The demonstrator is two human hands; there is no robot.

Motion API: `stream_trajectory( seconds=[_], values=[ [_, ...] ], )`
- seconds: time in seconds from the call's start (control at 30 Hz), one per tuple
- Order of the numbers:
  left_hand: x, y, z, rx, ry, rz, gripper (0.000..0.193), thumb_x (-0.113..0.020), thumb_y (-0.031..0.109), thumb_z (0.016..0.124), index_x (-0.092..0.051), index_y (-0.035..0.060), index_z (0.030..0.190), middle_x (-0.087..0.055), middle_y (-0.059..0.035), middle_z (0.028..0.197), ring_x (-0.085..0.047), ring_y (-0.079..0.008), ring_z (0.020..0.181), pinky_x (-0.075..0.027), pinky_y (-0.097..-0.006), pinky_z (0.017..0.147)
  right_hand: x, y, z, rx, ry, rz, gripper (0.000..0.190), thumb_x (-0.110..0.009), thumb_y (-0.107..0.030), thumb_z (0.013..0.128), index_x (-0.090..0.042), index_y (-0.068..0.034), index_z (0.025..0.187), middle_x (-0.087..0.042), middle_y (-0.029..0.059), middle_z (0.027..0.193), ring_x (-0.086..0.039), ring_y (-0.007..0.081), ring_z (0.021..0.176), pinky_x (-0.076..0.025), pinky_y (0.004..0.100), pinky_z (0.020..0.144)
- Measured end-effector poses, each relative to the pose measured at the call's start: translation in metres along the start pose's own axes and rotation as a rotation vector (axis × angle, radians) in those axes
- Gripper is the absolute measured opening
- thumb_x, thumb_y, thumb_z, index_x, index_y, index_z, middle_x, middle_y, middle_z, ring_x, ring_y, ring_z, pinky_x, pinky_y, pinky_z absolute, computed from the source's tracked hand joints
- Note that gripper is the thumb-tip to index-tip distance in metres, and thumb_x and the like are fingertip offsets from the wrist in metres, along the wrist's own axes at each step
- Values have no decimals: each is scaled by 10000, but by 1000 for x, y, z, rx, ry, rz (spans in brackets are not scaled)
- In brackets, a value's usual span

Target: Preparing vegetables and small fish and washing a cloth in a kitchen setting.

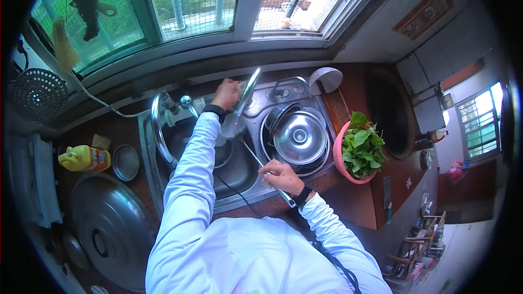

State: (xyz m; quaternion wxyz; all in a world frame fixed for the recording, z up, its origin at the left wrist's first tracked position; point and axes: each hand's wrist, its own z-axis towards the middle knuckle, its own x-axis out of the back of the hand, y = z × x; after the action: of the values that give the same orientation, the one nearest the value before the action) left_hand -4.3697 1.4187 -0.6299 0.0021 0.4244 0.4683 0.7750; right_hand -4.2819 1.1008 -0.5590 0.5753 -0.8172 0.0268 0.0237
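Observation:
My right hand (285, 176) grips the long metal handle of a kitchen utensil (282, 193), which slants up into the left sink basin (241, 174). The utensil's head is hard to make out amid a glassy blur over the basin. Behind the basin, my left hand (227, 94) has its fingers closed on a pale scrubbing pad (242, 86), partly hidden. A shiny metal bar (248, 92) rises just right of that hand; what it belongs to is unclear. A chrome tap (156, 128) arches left of my left forearm.
Stacked steel pots under a lid (300, 136) fill the right basin. A pink basket (340, 159) of green leaves (361, 147) stands beside them. A knife (387, 200) lies further right. Leftward are a yellow bottle (83, 158), a metal dish (126, 162) and a large lid (114, 228).

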Motion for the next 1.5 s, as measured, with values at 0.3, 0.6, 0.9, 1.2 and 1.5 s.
stream_trajectory(
  seconds=[0.3,0.6,0.9,1.2,1.5],
  values=[
    [29,80,-138,250,317,-57,232,-621,165,746,-597,41,941,-575,-196,819,-572,-365,812,-459,-438,686,-3,9,-11,-74,-4,87,599,-583,-28,791,-346,52,1336,-517,104,1048,-576,112,795,-464,222,599],
    [-12,74,-165,56,242,217,318,-588,51,774,-599,104,1087,-507,-150,998,-529,-357,920,-442,-440,788,-20,10,-24,31,2,-91,496,-623,-39,756,-501,53,1229,-491,37,919,-499,93,749,-423,219,603],
    [1,29,-177,231,360,364,267,-567,42,758,-625,89,1014,-559,-122,1031,-541,-335,963,-453,-425,786,-27,15,-27,107,-14,-267,518,-630,-59,743,-505,32,1237,-468,29,874,-455,87,712,-397,217,610],
    [-1,28,-180,169,381,226,180,-607,76,723,-602,20,894,-577,-161,978,-527,-338,938,-430,-412,808,-32,1,-38,139,-57,-237,487,-620,-57,749,-523,36,1217,-460,30,839,-471,83,713,-409,221,610],
    [-7,49,-188,-117,282,42,278,-539,-12,756,-600,27,1025,-554,-185,1095,-515,-369,1022,-422,-398,886,-29,5,-38,144,-77,-262,504,-621,-61,731,-520,50,1211,-506,69,876,-509,128,792,-416,235,699]
  ],
)
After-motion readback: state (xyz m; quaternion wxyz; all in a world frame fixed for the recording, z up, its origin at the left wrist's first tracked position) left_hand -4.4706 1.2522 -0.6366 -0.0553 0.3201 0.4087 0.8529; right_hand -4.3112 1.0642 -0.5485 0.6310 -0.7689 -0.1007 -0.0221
